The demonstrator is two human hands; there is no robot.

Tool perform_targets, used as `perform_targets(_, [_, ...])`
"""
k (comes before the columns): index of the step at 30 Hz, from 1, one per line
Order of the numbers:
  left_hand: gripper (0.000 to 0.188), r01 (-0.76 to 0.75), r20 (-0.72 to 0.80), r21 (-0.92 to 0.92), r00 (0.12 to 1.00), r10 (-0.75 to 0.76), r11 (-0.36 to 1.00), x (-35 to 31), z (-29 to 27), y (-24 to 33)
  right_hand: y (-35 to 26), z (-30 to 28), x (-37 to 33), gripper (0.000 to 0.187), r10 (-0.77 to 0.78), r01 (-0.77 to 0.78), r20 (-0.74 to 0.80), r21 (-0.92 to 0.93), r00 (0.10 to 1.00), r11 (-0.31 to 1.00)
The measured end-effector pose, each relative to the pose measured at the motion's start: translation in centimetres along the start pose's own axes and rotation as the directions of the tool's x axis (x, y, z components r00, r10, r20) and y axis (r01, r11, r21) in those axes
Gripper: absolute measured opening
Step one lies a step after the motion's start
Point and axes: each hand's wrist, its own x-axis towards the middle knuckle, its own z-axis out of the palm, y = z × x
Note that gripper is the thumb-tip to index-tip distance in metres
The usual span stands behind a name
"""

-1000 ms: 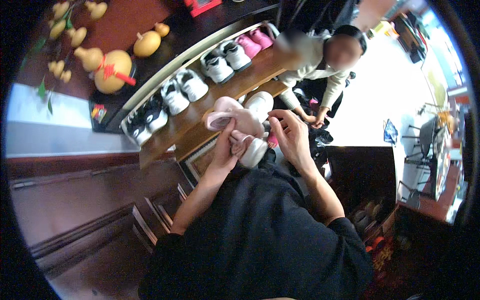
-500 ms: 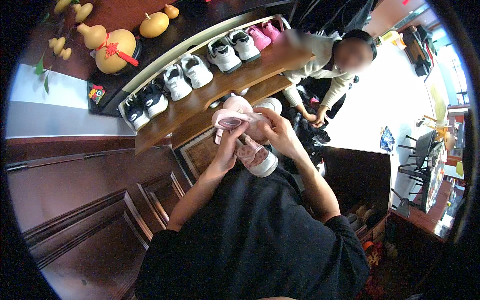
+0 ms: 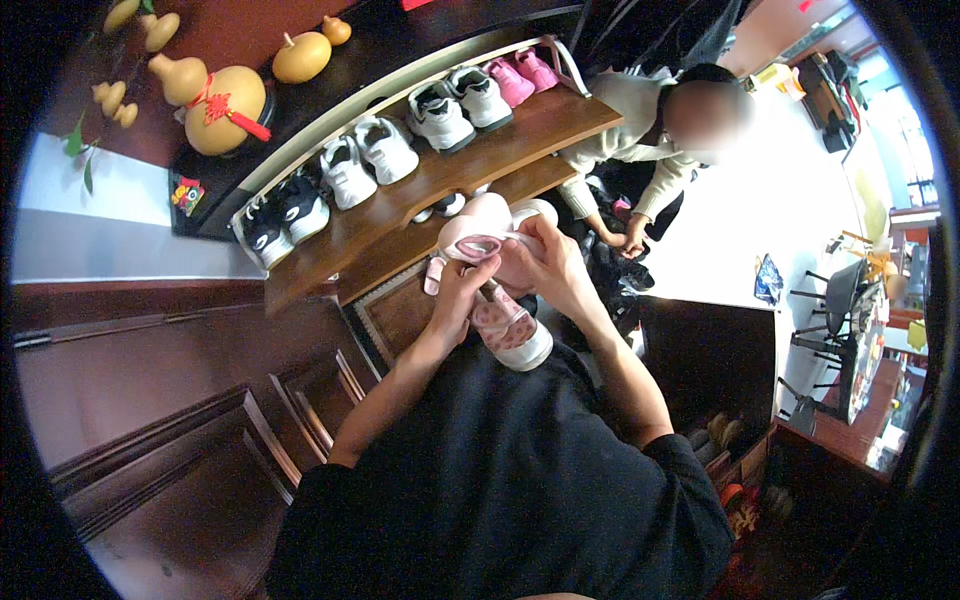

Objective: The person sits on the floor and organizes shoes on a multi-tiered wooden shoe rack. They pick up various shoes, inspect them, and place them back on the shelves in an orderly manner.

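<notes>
Hands at centre frame, both grasping a small pink shoe [image 3: 497,282]. Left hand [image 3: 462,290] closes around the shoe's near side just below centre, fingers curled over the pink upper. Right hand [image 3: 540,262] grips the far side from the right, fingers wrapped against the shoe's open top and a loose pink strap. The white sole [image 3: 528,352] points down toward the dark shirt [image 3: 500,480] in the lower half of the frame. Behind the hands, a wooden shoe shelf [image 3: 420,205] runs diagonally from left of centre to upper centre. On its top board stand, from lower left to upper right, black-and-white sneakers [image 3: 280,215], white sneakers [image 3: 365,158], grey-and-white sneakers [image 3: 455,105] and a pink pair [image 3: 522,78]. Yellow gourds [image 3: 215,95], one tied with a red cord, occupy the upper left. Another person in a pale top [image 3: 630,140] bends at upper right, hands lowered near dark items on the floor.
</notes>
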Motion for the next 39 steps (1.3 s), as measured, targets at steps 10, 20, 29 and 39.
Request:
perform_targets(10, [0.042,0.044,0.022,-0.068,0.999,-0.042,0.997,0.0,0.0,-0.3,1.0,0.6,-0.1,0.032,0.01,-0.014,0.024,0.139,1.0,0.99])
perform_targets(20, [0.045,-0.013,0.087,-0.076,0.996,0.02,0.997,-0.3,0.3,1.3,0.8,1.3,-0.2,0.046,0.114,-0.176,0.148,0.526,0.982,0.832])
perform_targets(29, [0.045,-0.109,-0.022,0.211,0.993,0.116,0.971,0.2,-0.4,0.7,0.3,0.1,-0.1,0.064,0.127,-0.318,0.368,0.523,0.921,0.791])
perform_targets(39, [0.065,0.236,0.217,-0.338,0.961,-0.169,0.911,1.9,-3.6,-1.1,0.7,2.3,-0.2,0.046,-0.144,0.154,-0.081,0.13,0.986,0.979])
